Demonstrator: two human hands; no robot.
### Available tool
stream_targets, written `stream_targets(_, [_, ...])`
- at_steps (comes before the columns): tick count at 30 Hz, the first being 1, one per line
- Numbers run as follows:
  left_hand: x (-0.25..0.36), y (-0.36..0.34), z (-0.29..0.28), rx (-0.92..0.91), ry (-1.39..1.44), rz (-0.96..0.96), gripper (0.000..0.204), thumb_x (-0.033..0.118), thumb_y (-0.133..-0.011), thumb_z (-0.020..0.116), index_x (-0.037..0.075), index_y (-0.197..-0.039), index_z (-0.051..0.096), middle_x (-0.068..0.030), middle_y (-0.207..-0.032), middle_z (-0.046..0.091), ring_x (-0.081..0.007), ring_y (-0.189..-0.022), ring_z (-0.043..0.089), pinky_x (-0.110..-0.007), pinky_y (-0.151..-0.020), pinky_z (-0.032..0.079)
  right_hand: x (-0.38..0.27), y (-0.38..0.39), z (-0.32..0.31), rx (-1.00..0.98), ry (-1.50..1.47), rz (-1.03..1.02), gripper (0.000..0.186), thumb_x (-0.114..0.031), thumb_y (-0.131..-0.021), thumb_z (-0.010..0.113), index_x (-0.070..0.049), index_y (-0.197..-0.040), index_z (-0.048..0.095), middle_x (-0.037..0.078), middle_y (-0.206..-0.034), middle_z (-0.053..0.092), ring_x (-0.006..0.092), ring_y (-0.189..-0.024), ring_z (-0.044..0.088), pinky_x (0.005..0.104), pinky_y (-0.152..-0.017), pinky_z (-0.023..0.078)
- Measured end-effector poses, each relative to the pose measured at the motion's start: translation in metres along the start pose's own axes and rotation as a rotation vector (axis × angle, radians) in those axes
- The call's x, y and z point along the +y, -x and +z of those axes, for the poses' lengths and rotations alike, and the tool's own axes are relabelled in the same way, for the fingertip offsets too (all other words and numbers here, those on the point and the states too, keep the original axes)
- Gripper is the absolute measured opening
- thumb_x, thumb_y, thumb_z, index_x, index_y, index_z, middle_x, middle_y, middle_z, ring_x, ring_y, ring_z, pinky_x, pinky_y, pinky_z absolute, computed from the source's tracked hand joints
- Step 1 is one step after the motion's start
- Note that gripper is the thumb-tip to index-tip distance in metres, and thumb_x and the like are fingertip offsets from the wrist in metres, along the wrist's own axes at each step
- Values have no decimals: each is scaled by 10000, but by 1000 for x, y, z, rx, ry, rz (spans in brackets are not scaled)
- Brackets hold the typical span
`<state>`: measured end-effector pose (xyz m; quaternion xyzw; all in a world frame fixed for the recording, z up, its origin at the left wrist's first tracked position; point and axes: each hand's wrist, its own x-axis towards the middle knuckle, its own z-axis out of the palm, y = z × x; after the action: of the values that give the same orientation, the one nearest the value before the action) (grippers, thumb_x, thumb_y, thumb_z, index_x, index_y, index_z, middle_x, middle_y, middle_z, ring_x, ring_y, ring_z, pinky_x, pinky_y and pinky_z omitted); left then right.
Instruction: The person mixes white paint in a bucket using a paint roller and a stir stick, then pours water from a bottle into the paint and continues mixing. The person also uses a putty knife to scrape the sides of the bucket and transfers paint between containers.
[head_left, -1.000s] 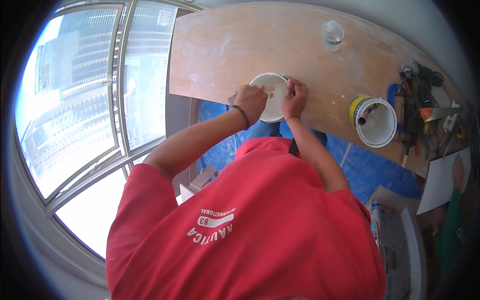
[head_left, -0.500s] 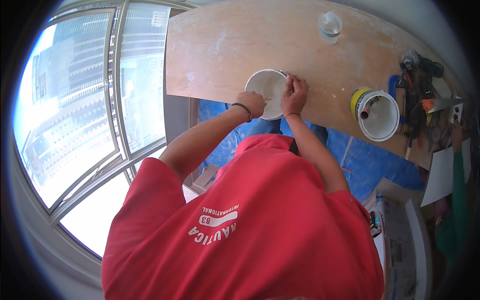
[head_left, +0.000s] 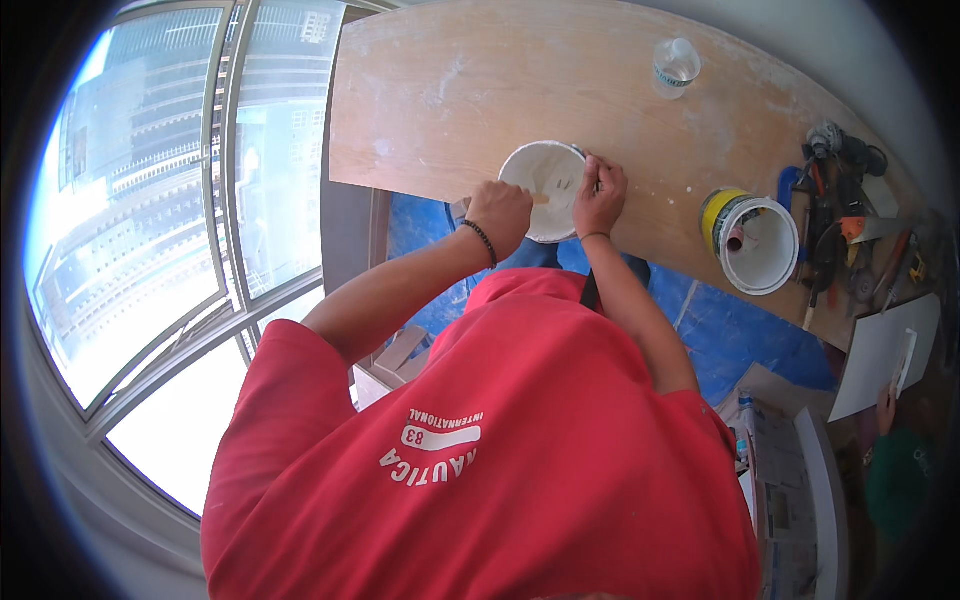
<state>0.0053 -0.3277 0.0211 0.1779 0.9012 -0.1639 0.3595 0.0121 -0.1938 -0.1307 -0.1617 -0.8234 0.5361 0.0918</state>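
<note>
A white bucket (head_left: 555, 165), its inner wall smeared with pale residue, tilts toward me at the near edge of the wooden table. My right hand (head_left: 600, 198) grips its right rim, thumb and fingers closed over the edge. At the left rim, my left hand (head_left: 502, 212) makes a fist around a flat tan stick (head_left: 540, 198). Only the end of that stick shows, inside the bucket; my fist hides the rest, so its exact kind is unclear.
On the wooden table (head_left: 440, 110) stand a clear plastic cup (head_left: 677, 65) and a yellow-and-white bucket (head_left: 758, 245) with a roller inside. Hand tools (head_left: 835, 215) crowd the right end. Nearby, a green-sleeved co-worker's hand (head_left: 887, 408) is at a white board (head_left: 880, 365). Blue sheeting (head_left: 720, 335) covers the floor.
My left fist has risen slightly at the rim, and the stick shows more inside the bucket. My right hand keeps its grip. The co-worker's hand has moved from the tools to the white board.
</note>
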Motion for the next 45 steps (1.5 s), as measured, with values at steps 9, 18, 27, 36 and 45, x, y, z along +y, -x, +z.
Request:
stream_targets(9, [7, -38, 20, 2, -80, -47, 214, 176, -954, 625, 102, -1038, 808, -84, -1012, 767, -312, -912, 780, -497, -700, 606, -4, -1, 0, 35, -7, -40, 257, -303, -1071, 610, -161, -1115, 819, 55, -1079, 692, 297, -1051, 626, 429, -927, 510])
stream_targets(18, [-21, -29, -4, -158, 402, -62, 292, 233, -938, 619, 44, -1095, 776, -199, -968, 777, -383, -932, 761, -497, -851, 597, -7, 0, 0, 37, -14, -14, 244, -287, -1063, 623, -164, -1116, 827, 47, -1066, 696, 286, -1047, 638, 431, -912, 523])
stream_targets(27, [-2, -41, 24, 226, 61, 3, 361, 125, -996, 510, 65, -1320, 656, -191, -965, 750, -357, -846, 774, -483, -719, 620, -4, 0, 3, 77, -48, 27, 218, -273, -1013, 660, -110, -1015, 805, 122, -1023, 689, 338, -1003, 644, 451, -885, 529])
stream_targets(36, [-30, -39, 7, 49, -152, 80, 540, 88, -1000, 485, 165, -1531, 543, -242, -1013, 743, -409, -908, 759, -512, -788, 608, -8, 7, 3, 196, -108, 22, 202, -251, -971, 723, -82, -880, 785, 89, -961, 691, 321, -951, 636, 464, -878, 510])
stream_targets(45, [-13, -44, 33, -8, -189, 88, 561, 63, -988, 499, 107, -1548, 500, -255, -1017, 762, -406, -920, 760, -525, -788, 605, -9, 6, 3, 184, -19, 31, 203, -271, -951, 745, -111, -831, 777, 78, -923, 687, 304, -938, 637, 431, -868, 514])
